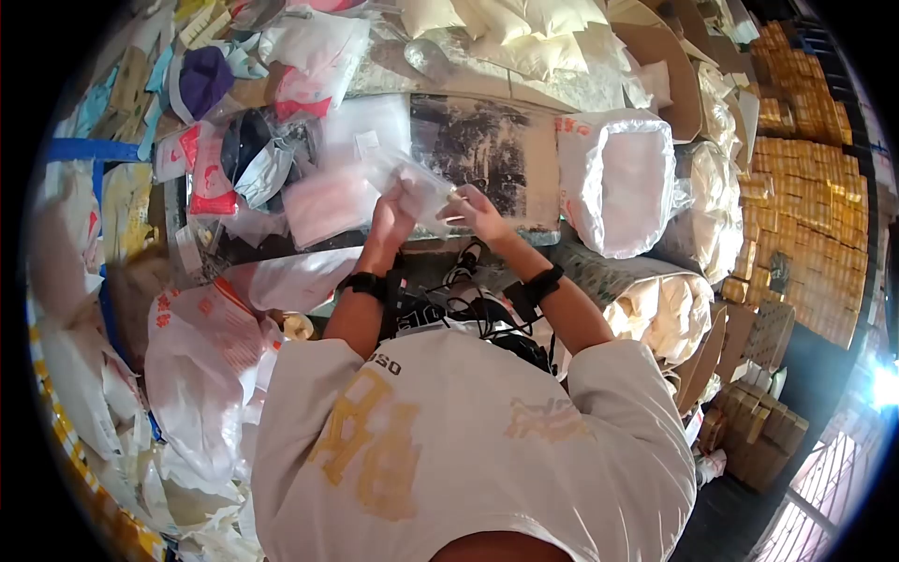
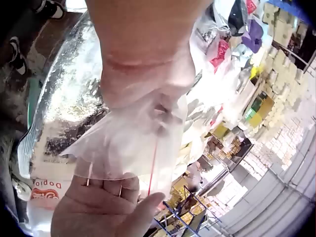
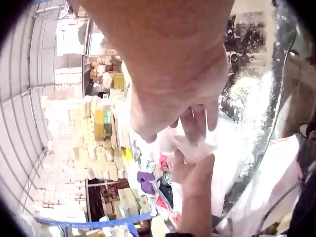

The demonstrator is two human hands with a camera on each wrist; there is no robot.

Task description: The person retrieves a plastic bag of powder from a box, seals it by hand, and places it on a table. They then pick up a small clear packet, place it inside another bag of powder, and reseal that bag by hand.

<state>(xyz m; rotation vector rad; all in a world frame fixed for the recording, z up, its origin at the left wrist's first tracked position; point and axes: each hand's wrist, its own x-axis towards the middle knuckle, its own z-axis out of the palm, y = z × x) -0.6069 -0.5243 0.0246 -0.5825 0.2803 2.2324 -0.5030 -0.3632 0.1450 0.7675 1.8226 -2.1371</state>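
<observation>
A clear plastic zip bag [image 2: 133, 143] with a red line along its edge is stretched between both hands, over the near edge of the worktop. My left hand [image 1: 395, 214] grips one end of it. At the other end is my right hand [image 1: 476, 214], its fingers behind the film and its thumb by the red line in the left wrist view. Left of the hands lies a stack of pinkish clear bags [image 1: 328, 204], with more white translucent bags [image 1: 365, 126] behind it. In the right wrist view, glare washes out much of the bag.
To the right stands a box [image 1: 637, 187] lined with a white plastic bag. The worn dark board [image 1: 478, 150] lies beyond the hands. Filled cream packets [image 1: 524, 33] are piled at the back, a metal scoop [image 1: 426, 58] beside them. A large white sack [image 1: 201, 375] sits at left.
</observation>
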